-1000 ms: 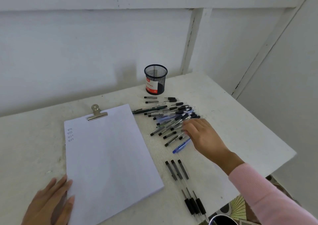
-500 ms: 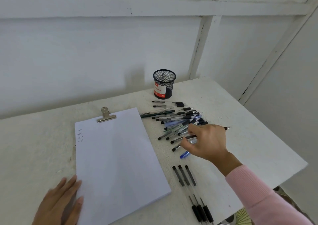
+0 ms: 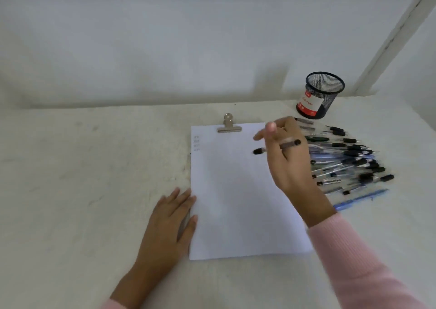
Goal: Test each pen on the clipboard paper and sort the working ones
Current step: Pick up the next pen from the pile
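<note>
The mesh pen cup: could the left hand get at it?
Probably not easily. The left hand rests by the paper; the mesh cup stands far right, and the right hand, holding a pen, hangs over the paper between them.

Right hand [image 3: 286, 157] off the pile [image 3: 349, 164], now holding a pen [image 3: 289, 144] above the paper [image 3: 236, 202]

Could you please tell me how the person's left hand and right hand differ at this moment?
The left hand lies flat with straight fingers and holds nothing; the right hand grips a black-capped pen. The left hand rests on the table at the left edge of the clipboard paper; the right hand is over its upper right part. Both show pink sleeves.
</note>
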